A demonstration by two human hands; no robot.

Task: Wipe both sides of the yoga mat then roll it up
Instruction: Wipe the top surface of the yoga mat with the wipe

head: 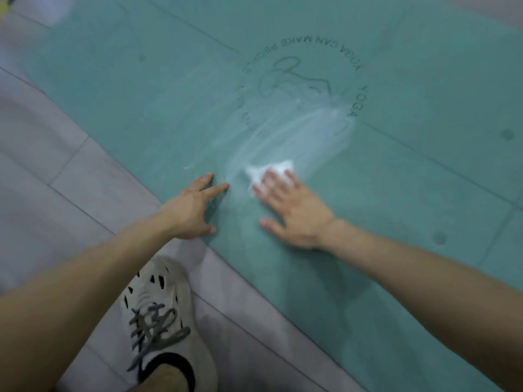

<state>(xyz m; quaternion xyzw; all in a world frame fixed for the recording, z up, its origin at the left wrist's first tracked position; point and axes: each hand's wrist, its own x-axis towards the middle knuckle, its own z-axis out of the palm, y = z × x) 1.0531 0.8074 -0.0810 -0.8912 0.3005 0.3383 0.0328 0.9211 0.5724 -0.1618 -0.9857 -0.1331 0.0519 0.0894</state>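
"Lying flat on the floor, the mat looks soft. Where to hold it?"
"At a short end, I think. Right hand presses the cloth flat; left hand rests spread."

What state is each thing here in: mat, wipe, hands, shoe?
yoga mat: unrolled flat on the tiled floor, print up, whitish streaks by the logo.
white wipe: crumpled, pinned against the mat.
right hand: flat, fingers straight, pressing the wipe.
left hand: fingers spread, touching the mat near its edge.
shoe: laced, on the floor beside the mat.
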